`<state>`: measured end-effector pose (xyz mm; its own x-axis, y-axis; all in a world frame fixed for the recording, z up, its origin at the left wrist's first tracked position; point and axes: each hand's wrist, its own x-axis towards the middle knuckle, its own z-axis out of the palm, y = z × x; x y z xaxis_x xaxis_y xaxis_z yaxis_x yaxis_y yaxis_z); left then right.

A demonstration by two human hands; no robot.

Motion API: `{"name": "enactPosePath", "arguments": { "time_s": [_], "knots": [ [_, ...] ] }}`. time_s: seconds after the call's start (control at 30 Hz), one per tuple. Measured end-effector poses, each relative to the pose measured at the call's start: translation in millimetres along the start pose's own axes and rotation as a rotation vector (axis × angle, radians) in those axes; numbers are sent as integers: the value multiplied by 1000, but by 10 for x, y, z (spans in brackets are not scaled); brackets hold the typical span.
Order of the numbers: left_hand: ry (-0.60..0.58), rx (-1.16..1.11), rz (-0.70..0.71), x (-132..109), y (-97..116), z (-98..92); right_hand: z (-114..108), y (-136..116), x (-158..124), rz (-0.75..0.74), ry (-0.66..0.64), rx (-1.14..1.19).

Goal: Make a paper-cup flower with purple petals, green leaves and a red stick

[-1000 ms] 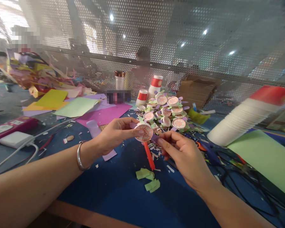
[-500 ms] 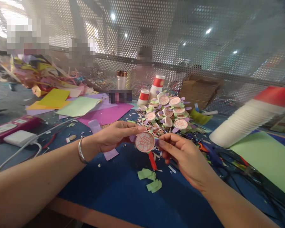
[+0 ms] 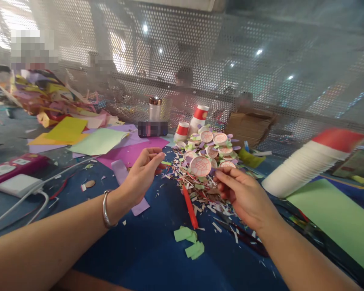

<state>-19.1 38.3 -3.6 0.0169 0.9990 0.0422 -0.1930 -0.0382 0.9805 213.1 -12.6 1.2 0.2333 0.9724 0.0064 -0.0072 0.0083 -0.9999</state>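
My right hand (image 3: 245,194) pinches a purple tab at the right edge of a round white disc (image 3: 200,166) with a red line pattern. The disc is held in front of a heap of similar discs (image 3: 220,138), which have green and purple paper tabs. My left hand (image 3: 144,173), a silver bangle on its wrist, hovers apart from the disc, fingers loosely bent and nothing visible in them. Below the disc lies a red pen-like tool (image 3: 190,208). Nearer me are several green paper pieces (image 3: 194,250); purple paper strips (image 3: 140,207) lie beneath my left hand.
Paper cups stand behind the heap, and a long cup stack (image 3: 306,161) leans at right by a green sheet (image 3: 330,218). Scissors (image 3: 242,234) lie near my right wrist. Coloured sheets (image 3: 98,141), a white charger (image 3: 20,184) and cables are at left. A perforated screen (image 3: 200,48) closes the back.
My left hand has let go of the disc and moved left. The disc, now in my right hand alone, has moved up and right toward the heap. The view has shifted slightly.
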Motion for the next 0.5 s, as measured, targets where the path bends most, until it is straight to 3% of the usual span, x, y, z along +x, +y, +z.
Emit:
{"name": "enactPosePath", "arguments": {
  "time_s": [0.5],
  "knots": [
    [-120,-19,21,7,-9,-17,-268,-411,1428,0,364,-42]
  ]
}}
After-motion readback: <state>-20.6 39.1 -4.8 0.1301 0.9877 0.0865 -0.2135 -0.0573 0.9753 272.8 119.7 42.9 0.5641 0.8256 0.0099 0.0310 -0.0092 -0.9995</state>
